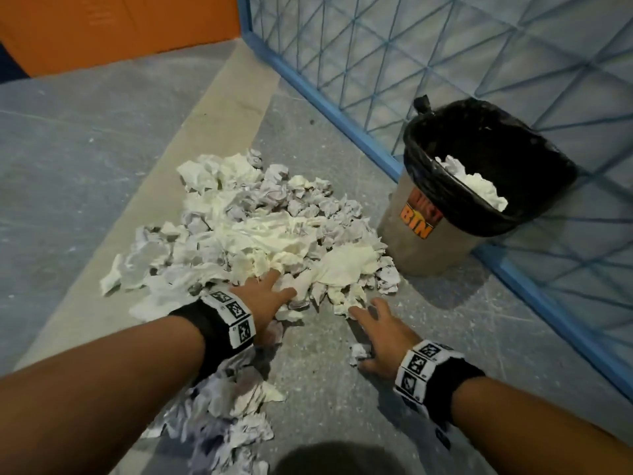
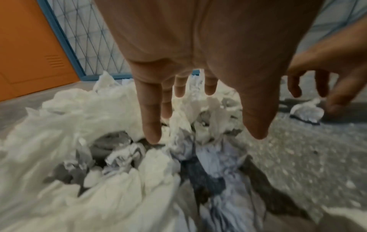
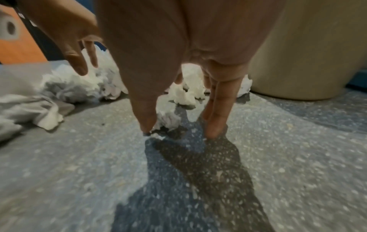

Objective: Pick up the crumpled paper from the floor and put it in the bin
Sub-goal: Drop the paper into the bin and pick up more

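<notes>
A big heap of crumpled white and grey paper [image 1: 253, 228] covers the floor. The grey bin [image 1: 431, 241], lined with a black bag [image 1: 496, 159], stands to the right and holds some white paper [image 1: 479, 186]. My left hand [image 1: 270, 296] reaches into the near edge of the heap with straight, spread fingers [image 2: 151, 124] touching the paper [image 2: 119, 157]. My right hand [image 1: 376, 334] hovers low over the floor, fingers spread and straight [image 3: 216, 113], with a small crumpled ball [image 1: 359, 351] at its thumb [image 3: 145, 109]. Neither hand holds anything.
A blue wire-mesh fence [image 1: 445, 63] runs behind the bin. An orange wall panel [image 1: 102, 25] stands at the far left. More crumpled paper [image 1: 233, 413] lies under my left forearm. Bare speckled grey floor [image 1: 342, 406] spreads between my arms.
</notes>
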A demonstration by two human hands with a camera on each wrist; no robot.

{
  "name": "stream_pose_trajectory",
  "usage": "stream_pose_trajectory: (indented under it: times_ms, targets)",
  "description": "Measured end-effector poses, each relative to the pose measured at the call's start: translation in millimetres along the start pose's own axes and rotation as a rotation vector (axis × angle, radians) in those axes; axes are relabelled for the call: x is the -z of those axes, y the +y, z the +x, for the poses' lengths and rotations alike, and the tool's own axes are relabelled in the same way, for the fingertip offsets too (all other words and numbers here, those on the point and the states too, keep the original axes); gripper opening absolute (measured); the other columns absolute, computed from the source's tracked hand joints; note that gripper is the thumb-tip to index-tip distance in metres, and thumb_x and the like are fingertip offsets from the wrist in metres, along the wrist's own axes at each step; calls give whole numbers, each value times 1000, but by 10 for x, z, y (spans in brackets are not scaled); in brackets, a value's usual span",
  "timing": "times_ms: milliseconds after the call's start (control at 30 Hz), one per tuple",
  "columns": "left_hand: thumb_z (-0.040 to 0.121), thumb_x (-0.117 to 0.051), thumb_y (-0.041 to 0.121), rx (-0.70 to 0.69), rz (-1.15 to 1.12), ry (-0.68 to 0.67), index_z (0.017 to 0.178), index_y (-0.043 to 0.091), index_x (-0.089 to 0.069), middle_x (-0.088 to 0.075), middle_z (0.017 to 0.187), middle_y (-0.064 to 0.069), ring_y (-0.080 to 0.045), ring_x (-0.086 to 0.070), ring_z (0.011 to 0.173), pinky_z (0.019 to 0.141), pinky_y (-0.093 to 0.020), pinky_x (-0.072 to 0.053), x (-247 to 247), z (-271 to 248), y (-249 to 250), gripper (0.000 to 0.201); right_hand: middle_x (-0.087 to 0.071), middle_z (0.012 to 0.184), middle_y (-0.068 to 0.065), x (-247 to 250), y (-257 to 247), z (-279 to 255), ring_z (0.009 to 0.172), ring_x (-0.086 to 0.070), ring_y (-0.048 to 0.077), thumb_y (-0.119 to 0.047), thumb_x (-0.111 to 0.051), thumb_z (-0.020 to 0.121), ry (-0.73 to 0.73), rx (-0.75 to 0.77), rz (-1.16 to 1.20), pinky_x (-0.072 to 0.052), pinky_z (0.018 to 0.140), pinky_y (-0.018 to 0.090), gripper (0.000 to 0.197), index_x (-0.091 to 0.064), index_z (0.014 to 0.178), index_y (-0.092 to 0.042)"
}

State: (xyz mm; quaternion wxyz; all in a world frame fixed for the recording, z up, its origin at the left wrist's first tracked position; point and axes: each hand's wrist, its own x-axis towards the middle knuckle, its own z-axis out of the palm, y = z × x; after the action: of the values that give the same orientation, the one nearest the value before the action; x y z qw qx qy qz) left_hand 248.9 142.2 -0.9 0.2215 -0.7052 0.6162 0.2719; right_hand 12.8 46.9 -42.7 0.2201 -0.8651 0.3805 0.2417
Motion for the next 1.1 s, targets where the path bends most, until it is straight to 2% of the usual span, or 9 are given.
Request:
stream_pose_trajectory:
  times_ms: [200,267,367,533,667,800,933,1033,1100]
  targets:
    - [85,-61,24,-38,-104,18,143,35,-26,2,155,-14,-43,-41,124,96,-44,-43,-257,221,165,68,-16,152,8,-149,-37,401,119,-49,34,-18,-71,79,68,47,58,-43,99,37,77,-26,141,-26]
    - [91,-52,21,-23,-108,78,137,27,-38,-9,151,-15,-42,-46,117,92,-44,-46,-305,260,208,48,-30,143,10,-121,-49,444,113,-52,34,-16,-63,85,71,106,27,-45,95,37,55,-38,134,-16]
    - [97,-44,22,-28,-34,116,133,20,-42,-32,136,-15,-37,-51,110,87,-43,-50,-367,290,213,37,-42,127,13,-80,-87,432,106,-56,34,-16,-53,91,21,181,-100,-46,87,38,32,-49,121,-7]
    - [96,-46,20,-96,55,-17,126,14,-51,-43,125,-11,-35,-54,108,87,-43,-50,-188,131,211,31,-49,120,10,120,-109,170,104,-57,35,-22,-56,90,-56,245,-152,-48,86,37,29,-56,117,-10]
    - [94,-48,21,-236,112,-61,125,19,-54,-45,125,-6,-29,-57,107,91,-39,-48,351,-185,177,31,-51,119,4,587,-77,-324,103,-58,27,-26,-55,92,21,363,-63,-49,87,32,29,-58,120,-18]
    - [94,-46,32,-337,145,183,119,28,-56,-50,117,5,-16,-58,100,86,-27,-47,1330,-634,233,28,-59,109,-5,1442,42,-863,93,-60,12,-33,-62,88,331,397,92,-50,81,26,25,-65,111,-24]
    - [91,-52,35,-389,138,568,116,29,-60,-55,114,4,-13,-54,96,84,-27,-47,2365,-731,560,28,-66,97,5,2370,353,-987,88,-63,23,-32,-72,79,825,256,94,-45,79,28,26,-70,100,-16]
    - [88,-56,36,-400,83,722,117,25,-63,-59,115,-4,-26,-57,105,88,-38,-49,2901,-485,918,31,-65,102,9,2817,612,-825,99,-58,28,-31,-72,79,902,4,79,-40,81,29,28,-69,104,-19]
    - [88,-57,38,-377,47,767,116,25,-63,-61,116,-7,-30,-56,108,87,-37,-48,3086,-255,1175,31,-65,106,10,2924,754,-674,102,-58,29,-31,-71,79,899,-132,127,-41,81,29,30,-67,106,-19]
